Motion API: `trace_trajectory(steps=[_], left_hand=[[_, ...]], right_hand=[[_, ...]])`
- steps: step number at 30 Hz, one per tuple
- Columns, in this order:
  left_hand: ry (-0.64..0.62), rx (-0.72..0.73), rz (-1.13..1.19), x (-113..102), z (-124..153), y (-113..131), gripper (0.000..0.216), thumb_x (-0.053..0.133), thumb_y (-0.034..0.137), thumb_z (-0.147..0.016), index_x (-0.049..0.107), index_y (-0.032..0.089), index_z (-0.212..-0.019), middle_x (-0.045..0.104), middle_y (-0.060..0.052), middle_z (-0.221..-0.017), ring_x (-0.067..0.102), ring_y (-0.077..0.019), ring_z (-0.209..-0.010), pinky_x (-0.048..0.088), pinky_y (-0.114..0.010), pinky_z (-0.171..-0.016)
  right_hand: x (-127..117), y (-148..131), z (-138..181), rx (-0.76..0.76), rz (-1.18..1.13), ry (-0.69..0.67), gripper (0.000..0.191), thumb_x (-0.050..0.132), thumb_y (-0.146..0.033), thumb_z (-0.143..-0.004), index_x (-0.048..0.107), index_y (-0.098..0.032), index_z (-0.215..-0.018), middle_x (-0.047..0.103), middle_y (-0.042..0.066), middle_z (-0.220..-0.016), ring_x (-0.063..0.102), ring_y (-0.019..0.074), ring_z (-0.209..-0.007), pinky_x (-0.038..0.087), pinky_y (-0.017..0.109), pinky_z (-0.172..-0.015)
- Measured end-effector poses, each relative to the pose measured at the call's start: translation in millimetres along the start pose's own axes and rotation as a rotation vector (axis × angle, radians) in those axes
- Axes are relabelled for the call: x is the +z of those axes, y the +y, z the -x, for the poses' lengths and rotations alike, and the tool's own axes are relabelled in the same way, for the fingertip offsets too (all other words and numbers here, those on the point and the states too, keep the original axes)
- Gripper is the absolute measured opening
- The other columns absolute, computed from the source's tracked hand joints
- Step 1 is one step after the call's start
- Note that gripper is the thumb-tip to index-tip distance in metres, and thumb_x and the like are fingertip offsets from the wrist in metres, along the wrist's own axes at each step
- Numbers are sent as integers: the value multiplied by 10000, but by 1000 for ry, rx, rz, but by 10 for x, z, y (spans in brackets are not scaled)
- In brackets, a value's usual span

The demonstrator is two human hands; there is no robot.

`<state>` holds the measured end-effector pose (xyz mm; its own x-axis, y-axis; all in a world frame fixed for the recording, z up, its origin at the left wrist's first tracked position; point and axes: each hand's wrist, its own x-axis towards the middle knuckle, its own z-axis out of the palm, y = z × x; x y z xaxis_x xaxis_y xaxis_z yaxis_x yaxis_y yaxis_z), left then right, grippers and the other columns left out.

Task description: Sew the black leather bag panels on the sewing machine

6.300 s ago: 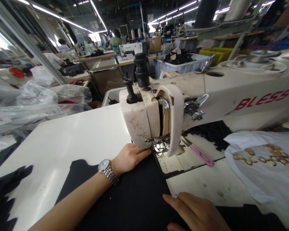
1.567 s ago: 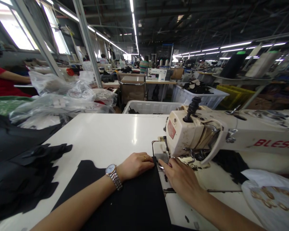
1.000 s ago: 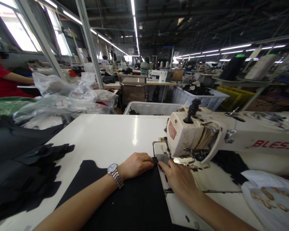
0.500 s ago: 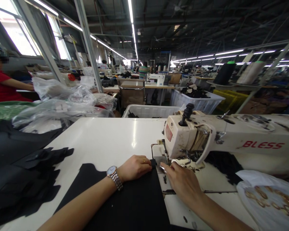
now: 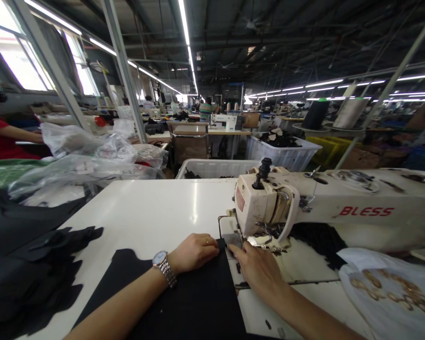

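A large piece of black fabric (image 5: 198, 302) lies on the white table, its narrow corner close to the sewing machine's (image 5: 262, 203) needle area. My left hand (image 5: 196, 252), with a metal watch at the wrist, rests on this fabric, its fingers curled closed on the corner. Across the fabric's right edge, my right hand (image 5: 260, 269) is bent over the machine bed, index fingertip meeting the edge. Its thumb and inner fingers are hidden, so what they pinch cannot be made out.
Stacked dark fabric pieces (image 5: 38, 278) lie at the left, with clear plastic bags (image 5: 88, 165) behind. Gold-coloured rings (image 5: 393, 288) sit on a white bag at the right. White bins (image 5: 216, 165) stand beyond the table. A person in red (image 5: 7, 134) is at far left.
The view has shifted a little, so everything sits slightly left and lower. Relative to the machine, the fabric corner has moved slightly right, towards my right fingertip. My right hand has hardly moved.
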<state>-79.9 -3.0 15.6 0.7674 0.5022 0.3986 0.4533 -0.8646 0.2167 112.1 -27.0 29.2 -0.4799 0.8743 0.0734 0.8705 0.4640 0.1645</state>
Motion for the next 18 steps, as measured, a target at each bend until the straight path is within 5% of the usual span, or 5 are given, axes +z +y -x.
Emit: trace_trajectory(steps=[5,10,14,16,18], left_hand=[[6,-13,47,-14,25,-12,195,405,226,-855,582,145,-846,618,-57,-850,551,-130,-748,453,-226,-677],[157,-158,61,10,40,-42,190,419,233,-848,583,145,-812,621,-47,-815,560,-115,-752,452,-202,-689],[218,-299,1,39,27,-79,244,380,235,-861,575,132,-758,616,-50,-754,555,-111,-672,446,-206,-637],[214,-324,-36,51,17,-93,271,368,244,-863,575,130,-730,610,-53,-722,549,-115,-640,441,-213,-610],[207,-346,-76,67,9,-103,295,365,258,-860,576,133,-696,604,-52,-689,544,-120,-613,435,-218,-587]], right_hand=[[31,211,371,-58,-54,83,361,473,-138,-776,541,-279,-1101,615,15,-774,612,159,-606,443,236,-504],[280,796,718,36,24,295,312,389,-235,-801,589,-240,-1042,562,24,-629,549,161,-473,444,291,-454],[390,877,793,137,-109,492,368,311,-254,-802,620,-149,-972,589,156,-925,567,281,-844,448,437,-710],[356,644,821,135,-370,393,358,294,-247,-811,621,-149,-915,598,141,-948,565,240,-887,446,369,-763],[283,307,848,83,-639,122,312,315,-241,-808,618,-182,-849,640,85,-836,601,188,-785,462,287,-709]])
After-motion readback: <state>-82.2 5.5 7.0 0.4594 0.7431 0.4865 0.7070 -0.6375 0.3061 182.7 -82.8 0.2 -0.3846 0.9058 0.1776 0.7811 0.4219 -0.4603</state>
